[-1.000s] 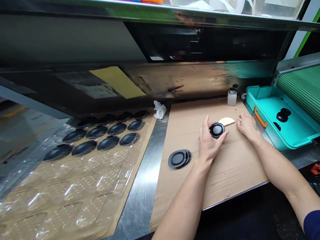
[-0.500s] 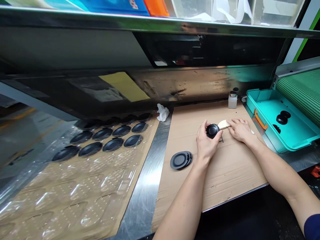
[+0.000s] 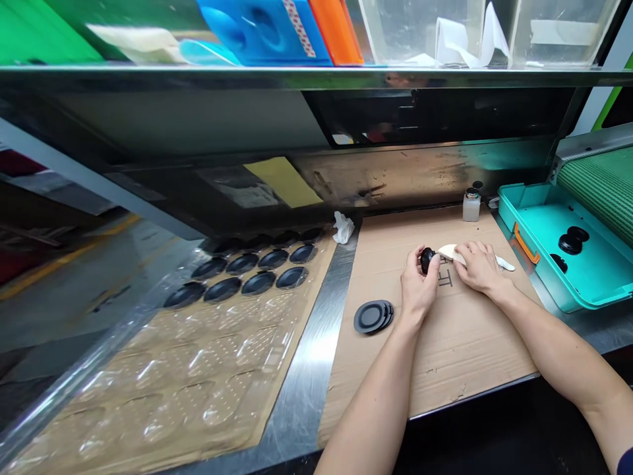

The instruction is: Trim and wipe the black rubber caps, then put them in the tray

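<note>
My left hand (image 3: 418, 284) pinches a small round black plastic part (image 3: 427, 260), turned nearly edge-on above the cardboard sheet (image 3: 475, 343). Just to the right, my right hand (image 3: 477, 265) has its fingers bent over a folded cream cloth (image 3: 448, 252), whose pale end shows beyond the wrist side. The tip of the cloth lies close to the black part; whether they touch, I cannot tell. Left of my left forearm, a few flat dark grey oval pieces (image 3: 370, 317) lie overlapping on the cardboard.
A clear blister tray (image 3: 208, 369) at left holds several black oval parts in its far rows. A pump bottle (image 3: 471, 206) stands at the cardboard's back edge. The teal bin (image 3: 593, 264) at right contains black round parts. Crumpled tissue (image 3: 343, 227) sits behind; a shelf (image 3: 316, 78) crosses above.
My left hand has tilted the black part from open face toward me to nearly edge-on. My right hand has shifted slightly along the cloth. The whole view has moved a little.
</note>
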The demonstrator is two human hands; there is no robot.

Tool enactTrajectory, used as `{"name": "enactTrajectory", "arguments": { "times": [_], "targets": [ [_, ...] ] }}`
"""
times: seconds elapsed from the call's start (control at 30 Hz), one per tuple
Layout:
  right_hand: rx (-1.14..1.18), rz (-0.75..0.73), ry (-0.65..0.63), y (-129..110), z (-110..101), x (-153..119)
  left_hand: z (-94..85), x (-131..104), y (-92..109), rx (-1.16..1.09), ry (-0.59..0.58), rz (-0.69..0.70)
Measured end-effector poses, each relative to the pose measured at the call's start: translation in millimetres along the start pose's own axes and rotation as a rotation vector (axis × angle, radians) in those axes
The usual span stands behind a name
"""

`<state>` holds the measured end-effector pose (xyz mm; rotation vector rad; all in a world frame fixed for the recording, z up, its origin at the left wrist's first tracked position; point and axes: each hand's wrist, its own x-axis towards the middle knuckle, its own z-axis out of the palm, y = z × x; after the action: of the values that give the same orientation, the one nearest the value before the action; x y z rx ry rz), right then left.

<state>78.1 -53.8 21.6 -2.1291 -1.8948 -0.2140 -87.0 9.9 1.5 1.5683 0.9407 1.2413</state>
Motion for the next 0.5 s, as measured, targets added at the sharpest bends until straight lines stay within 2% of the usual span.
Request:
{"name": "enactTrajectory", "arguments": {
  "times": [0.1, 0.2, 0.27, 0.4, 0.5],
  "targets": [
    [-0.018, 0.049, -0.016, 0.8, 4.6, 0.7, -4.3, 5.8, 2.3, -0.102, 0.021, -0.096],
    [-0.007, 0.052, -0.047, 1.6, 9.1, 0.9, -12.2, 20.8, -1.8, -0.081, 0.036, -0.178],
    [0.008, 0.054, -0.043, 1.6, 11.6, 0.8, -16.8, 37.6, -6.9, 0.024, 0.017, -0.21],
    [0.035, 0.053, -0.032, 0.5, 14.8, 1.2, -22.7, 80.3, -11.8, 0.404, -0.085, -0.272],
    [0.058, 0.067, -0.044, -2.1, 15.8, 1.1, -31.2, 107.0, -9.2, 0.529, -0.174, -0.295]
  ]
}}
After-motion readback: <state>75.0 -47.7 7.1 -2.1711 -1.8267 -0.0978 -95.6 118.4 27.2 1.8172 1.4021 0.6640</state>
